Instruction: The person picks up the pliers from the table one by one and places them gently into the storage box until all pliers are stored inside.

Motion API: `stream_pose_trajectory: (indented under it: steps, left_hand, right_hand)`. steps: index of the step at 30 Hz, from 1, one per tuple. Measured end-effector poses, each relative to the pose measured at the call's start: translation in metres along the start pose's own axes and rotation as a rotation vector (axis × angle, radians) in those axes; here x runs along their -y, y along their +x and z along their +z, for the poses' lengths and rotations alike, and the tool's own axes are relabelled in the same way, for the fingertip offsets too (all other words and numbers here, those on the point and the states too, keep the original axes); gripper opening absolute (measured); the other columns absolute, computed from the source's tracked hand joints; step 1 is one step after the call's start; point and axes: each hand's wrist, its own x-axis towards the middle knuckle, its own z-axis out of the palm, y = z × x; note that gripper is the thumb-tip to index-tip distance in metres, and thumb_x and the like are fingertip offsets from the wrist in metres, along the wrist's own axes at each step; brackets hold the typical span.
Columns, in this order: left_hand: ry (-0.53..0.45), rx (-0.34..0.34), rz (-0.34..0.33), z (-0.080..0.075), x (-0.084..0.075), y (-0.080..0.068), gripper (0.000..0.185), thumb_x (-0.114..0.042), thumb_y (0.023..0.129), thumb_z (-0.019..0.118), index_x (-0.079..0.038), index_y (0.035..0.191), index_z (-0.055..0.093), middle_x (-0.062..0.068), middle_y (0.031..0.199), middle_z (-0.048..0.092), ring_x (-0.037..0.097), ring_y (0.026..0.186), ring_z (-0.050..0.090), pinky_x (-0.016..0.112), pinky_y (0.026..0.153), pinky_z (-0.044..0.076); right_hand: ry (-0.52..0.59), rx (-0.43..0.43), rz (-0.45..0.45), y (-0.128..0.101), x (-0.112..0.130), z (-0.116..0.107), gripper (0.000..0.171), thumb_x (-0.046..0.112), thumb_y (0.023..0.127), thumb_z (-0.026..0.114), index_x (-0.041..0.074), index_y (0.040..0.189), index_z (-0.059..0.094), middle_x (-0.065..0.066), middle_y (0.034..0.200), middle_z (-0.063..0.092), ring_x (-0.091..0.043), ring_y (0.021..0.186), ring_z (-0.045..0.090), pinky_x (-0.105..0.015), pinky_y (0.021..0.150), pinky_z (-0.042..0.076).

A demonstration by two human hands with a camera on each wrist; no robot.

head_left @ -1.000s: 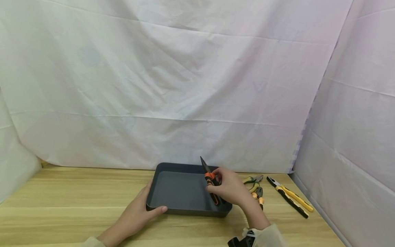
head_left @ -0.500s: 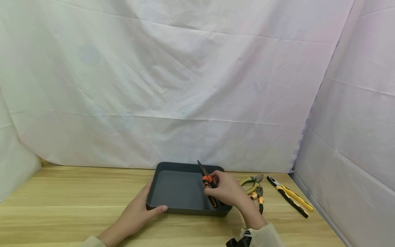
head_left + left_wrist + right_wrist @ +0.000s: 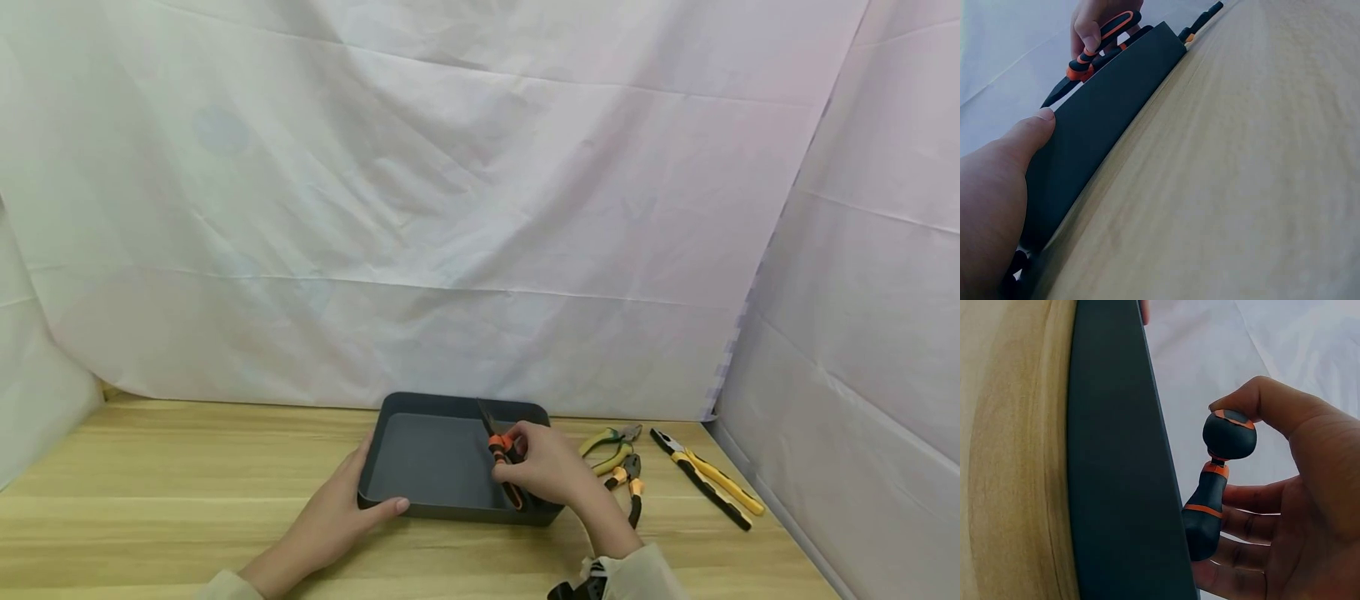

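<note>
Grip: my right hand (image 3: 551, 468) curls its fingers and thumb round the orange-and-black pliers (image 3: 504, 454); my left hand (image 3: 341, 517) lies flat-fingered against the tray's near-left corner, thumb on the wall.
Pliers: I see them low over the right side of the dark tray (image 3: 450, 510), long axis running near to far, nose pointing away and slightly left.
Views: the right wrist view shows me only the handle ends (image 3: 1219, 481); the left wrist view shows the dark nose (image 3: 1060, 95).
Beyond: three more pliers (image 3: 705, 477) on the table, right of the tray.
</note>
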Motion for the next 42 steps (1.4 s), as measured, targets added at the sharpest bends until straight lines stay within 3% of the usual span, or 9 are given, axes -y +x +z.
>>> stream_pose_trajectory:
  steps: [15, 42]
  left_hand:
    - [-0.002, 0.003, 0.0, 0.002, 0.002, 0.0, 0.116, -0.071, 0.082, 0.07, -0.02, 0.165, 0.008, 0.015, 0.169, 0.022, 0.042, 0.151, 0.032, 0.064, 0.113, 0.037]
    - [-0.004, -0.003, 0.006, 0.0, -0.001, -0.002, 0.116, -0.07, 0.082, 0.07, -0.019, 0.165, 0.008, 0.016, 0.168, 0.023, 0.042, 0.151, 0.033, 0.063, 0.113, 0.038]
  right_hand:
    - [0.025, 0.027, -0.018, -0.002, 0.003, 0.002, 0.044, 0.03, 0.08, 0.076, 0.008, 0.117, 0.065, -0.003, 0.088, 0.063, -0.017, 0.067, 0.053, -0.031, 0.057, 0.043]
    - [0.015, 0.009, 0.003, 0.004, -0.007, 0.009, 0.043, 0.03, 0.083, 0.075, 0.008, 0.118, 0.065, -0.002, 0.081, 0.06, -0.014, 0.058, 0.044, -0.029, 0.053, 0.038]
